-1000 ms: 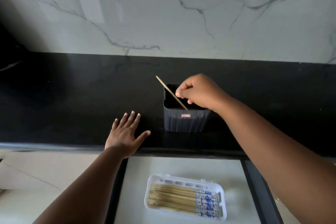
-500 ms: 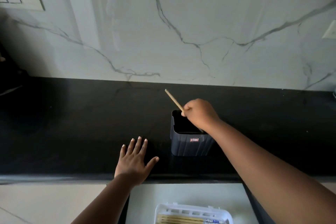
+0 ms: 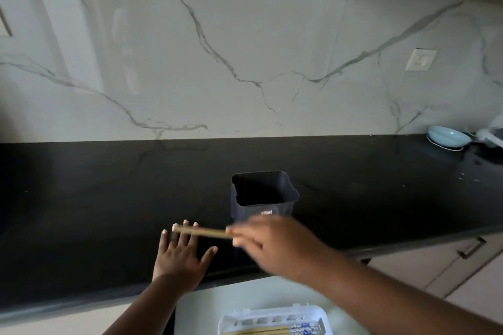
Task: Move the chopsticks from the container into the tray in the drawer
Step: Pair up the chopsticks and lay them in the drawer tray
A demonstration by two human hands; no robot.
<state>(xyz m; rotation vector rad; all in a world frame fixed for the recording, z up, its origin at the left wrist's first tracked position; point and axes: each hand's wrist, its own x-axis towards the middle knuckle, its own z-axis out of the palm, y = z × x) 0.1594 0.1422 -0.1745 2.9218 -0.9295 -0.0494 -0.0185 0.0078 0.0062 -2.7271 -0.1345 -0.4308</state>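
A dark square container (image 3: 262,193) stands on the black countertop (image 3: 81,198), and its inside looks dark with nothing showing. My right hand (image 3: 275,245) is in front of it, blurred, pinching a tan chopstick (image 3: 202,232) that lies level and points left. My left hand (image 3: 181,255) rests flat on the counter with fingers spread, under the chopstick's tip. At the bottom edge a white tray (image 3: 272,318) in the open drawer (image 3: 217,302) holds several chopsticks with blue patterned ends.
A marble wall rises behind the counter, with a white socket (image 3: 420,59) at the right. A light blue dish (image 3: 447,136) sits at the counter's far right. Cabinet fronts with a handle (image 3: 469,249) are at the lower right.
My right hand has lifted the chopstick out of the container and brought it down toward me, now level over my left hand's fingers. The view has tilted upward.
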